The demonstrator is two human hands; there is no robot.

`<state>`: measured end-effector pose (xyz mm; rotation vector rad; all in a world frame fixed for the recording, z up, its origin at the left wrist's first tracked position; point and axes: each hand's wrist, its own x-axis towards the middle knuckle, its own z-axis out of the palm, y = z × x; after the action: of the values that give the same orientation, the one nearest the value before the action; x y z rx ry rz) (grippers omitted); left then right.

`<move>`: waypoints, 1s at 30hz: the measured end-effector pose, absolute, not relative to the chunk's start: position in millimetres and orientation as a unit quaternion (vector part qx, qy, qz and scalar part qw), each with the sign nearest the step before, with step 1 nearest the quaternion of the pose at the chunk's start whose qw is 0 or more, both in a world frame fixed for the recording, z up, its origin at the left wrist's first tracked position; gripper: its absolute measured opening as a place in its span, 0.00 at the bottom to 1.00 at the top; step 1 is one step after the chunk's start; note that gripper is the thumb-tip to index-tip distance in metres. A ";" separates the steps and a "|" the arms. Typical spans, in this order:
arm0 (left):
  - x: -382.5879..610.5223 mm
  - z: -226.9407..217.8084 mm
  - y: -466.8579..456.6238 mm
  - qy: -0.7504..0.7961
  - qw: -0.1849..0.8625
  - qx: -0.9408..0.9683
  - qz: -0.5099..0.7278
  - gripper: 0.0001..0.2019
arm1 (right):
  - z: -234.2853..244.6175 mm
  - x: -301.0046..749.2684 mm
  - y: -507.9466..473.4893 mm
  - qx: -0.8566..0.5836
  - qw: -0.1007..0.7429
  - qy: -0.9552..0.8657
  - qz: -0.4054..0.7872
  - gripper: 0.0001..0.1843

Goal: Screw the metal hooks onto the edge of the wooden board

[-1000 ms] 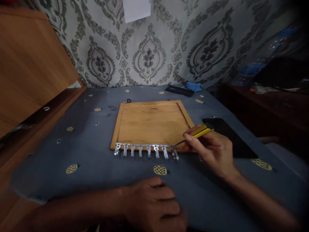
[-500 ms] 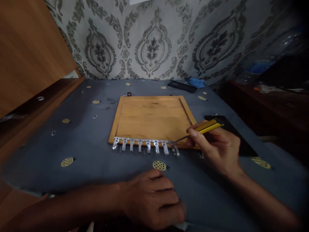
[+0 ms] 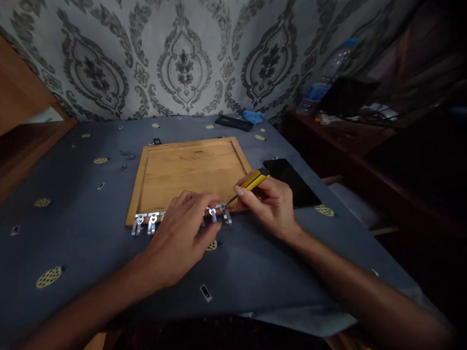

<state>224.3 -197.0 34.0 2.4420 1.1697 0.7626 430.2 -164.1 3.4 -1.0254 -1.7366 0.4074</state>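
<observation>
A framed wooden board (image 3: 189, 170) lies flat on the cloth. Along its near edge runs a metal rail with several silver hooks (image 3: 152, 222). My right hand (image 3: 272, 201) is closed around a yellow-and-black screwdriver (image 3: 254, 180). The tool's thin shaft slants down to the rail's right end, its tip at the last hook (image 3: 226, 214). My left hand (image 3: 182, 228) reaches over the middle of the rail and hides several hooks. Its thumb and forefinger are apart, with a hook (image 3: 212, 213) showing between them. Whether its other fingers press on the board is hidden.
A black flat tablet-like object (image 3: 295, 182) lies right of the board. Behind sit a dark long case (image 3: 233, 123) and a blue crumpled cloth (image 3: 253, 116). Small metal bits (image 3: 123, 167) lie left. A plastic bottle (image 3: 328, 73) stands on a side surface at the right.
My left hand has risen from the near edge of the table onto the hook rail, its fingers spreading. The screwdriver stays at the rail's right end. The view has swung right.
</observation>
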 end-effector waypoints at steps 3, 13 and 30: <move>238.4 35.5 -185.6 0.432 0.159 0.865 0.200 0.23 | 2.7 431.4 -162.8 -0.411 0.522 -0.733 0.145 0.09; 253.8 18.8 -169.8 0.451 0.125 0.876 0.121 0.31 | 6.1 433.0 -160.8 -0.424 0.524 -0.723 0.149 0.13; 254.0 8.7 -166.4 0.463 0.128 0.863 0.156 0.35 | 7.3 434.9 -161.6 -0.412 0.519 -0.729 0.171 0.12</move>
<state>254.0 -166.4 8.7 2.5099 1.3479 0.4530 434.9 -161.6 7.3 -0.9890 -1.7481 0.4097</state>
